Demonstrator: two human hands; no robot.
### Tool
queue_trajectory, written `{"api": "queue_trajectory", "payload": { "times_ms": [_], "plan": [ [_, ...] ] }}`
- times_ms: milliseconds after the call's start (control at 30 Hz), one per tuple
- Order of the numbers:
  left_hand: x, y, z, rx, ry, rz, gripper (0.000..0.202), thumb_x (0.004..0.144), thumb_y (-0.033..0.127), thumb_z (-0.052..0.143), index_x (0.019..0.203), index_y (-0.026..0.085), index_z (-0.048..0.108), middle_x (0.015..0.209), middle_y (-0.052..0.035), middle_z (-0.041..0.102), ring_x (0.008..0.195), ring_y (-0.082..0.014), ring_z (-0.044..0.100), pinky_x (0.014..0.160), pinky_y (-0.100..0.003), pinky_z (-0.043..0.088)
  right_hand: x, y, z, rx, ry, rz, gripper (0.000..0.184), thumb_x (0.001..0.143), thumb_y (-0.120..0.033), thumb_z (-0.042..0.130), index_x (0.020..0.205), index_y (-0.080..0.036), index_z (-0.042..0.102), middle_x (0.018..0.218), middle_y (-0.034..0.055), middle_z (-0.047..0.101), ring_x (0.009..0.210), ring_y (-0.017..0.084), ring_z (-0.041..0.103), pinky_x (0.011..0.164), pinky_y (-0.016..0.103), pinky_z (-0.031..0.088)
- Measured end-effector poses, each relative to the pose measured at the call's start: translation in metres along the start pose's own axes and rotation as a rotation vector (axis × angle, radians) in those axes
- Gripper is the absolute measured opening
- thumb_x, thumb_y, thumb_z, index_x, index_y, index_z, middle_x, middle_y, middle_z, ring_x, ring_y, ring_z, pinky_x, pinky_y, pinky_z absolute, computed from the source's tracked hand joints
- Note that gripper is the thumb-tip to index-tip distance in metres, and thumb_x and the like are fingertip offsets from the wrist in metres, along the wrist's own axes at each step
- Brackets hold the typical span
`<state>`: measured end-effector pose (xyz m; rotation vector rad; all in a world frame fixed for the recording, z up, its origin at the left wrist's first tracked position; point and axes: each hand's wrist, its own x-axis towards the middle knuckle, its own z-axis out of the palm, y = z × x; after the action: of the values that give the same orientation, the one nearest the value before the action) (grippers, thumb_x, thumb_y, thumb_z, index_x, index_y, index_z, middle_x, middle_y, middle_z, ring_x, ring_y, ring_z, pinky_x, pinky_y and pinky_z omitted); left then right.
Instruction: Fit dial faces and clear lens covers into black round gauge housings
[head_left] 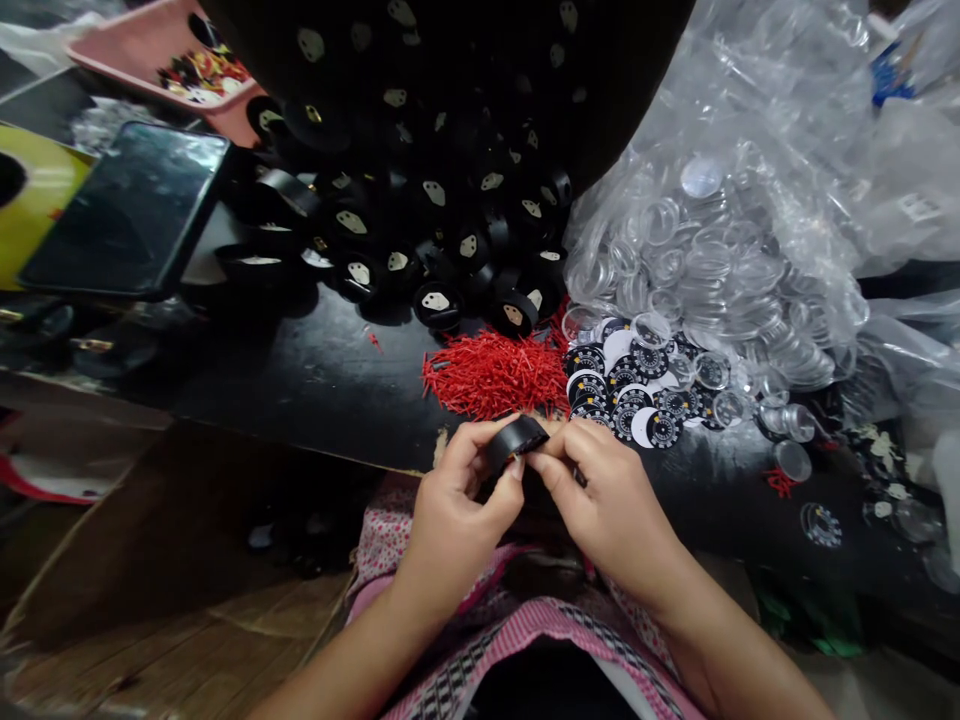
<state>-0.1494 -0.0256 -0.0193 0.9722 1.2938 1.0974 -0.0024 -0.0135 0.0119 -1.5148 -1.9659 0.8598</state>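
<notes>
A small black round case (516, 440), tilted on its edge, is held over the table's front edge. My left hand (457, 510) grips it between thumb and fingers. At the case's right rim, the thumb and fingers of my right hand (600, 490) are closed against it. Whether a smaller piece is also pinched there is hidden. Just beyond my fingers lies a heap of thin red pointers (499, 375). Beside it on the right, printed black-and-white dials (630, 385) overlap in a loose pile.
Many black round cases (435, 300) spill from a large dark container at the back. Clear round covers (720, 270) pour from a plastic bag (787, 120). At left are a phone-like dark slab (131, 210), a yellow roll (45, 190) and a pink tray (142, 45) of small coloured pieces.
</notes>
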Motion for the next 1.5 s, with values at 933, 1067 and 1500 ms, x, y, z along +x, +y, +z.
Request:
{"api": "queue_trajectory", "payload": {
  "times_ms": [933,1067,1500],
  "plan": [
    [0.013,-0.014,0.001,-0.269,-0.103,-0.224,0.041,0.089,0.045,0.063,0.128,0.034,0.063,0.133,-0.0002,0.065,0.126,-0.0301,0.057,0.110,-0.048,0.043,0.054,0.062,-0.063,-0.382,0.355,0.202,0.026,0.090,-0.030,0.060,0.110,-0.018,0.068,0.112,0.0128,0.068,0.101,0.028,0.064,0.089,0.044,0.046],
    [0.014,-0.016,-0.001,-0.187,-0.187,-0.244,0.041,0.089,0.043,0.064,0.129,0.035,0.062,0.137,0.0012,0.063,0.125,-0.0276,0.058,0.111,-0.044,0.042,0.067,0.091,-0.079,-0.540,0.332,0.260,0.034,0.086,-0.030,0.064,0.116,-0.015,0.069,0.120,0.0181,0.066,0.107,0.035,0.063,0.096,0.050,0.046],
    [0.013,-0.010,0.017,-0.601,-0.215,-0.303,0.028,0.092,0.042,0.060,0.115,0.027,0.069,0.130,-0.0036,0.066,0.121,-0.0244,0.061,0.098,-0.037,0.054,0.006,0.006,-0.018,0.029,0.088,-0.051,0.033,0.095,-0.020,0.053,0.124,-0.028,0.066,0.108,0.0072,0.056,0.099,0.017,0.058,0.090,0.035,0.049]
  ]
}}
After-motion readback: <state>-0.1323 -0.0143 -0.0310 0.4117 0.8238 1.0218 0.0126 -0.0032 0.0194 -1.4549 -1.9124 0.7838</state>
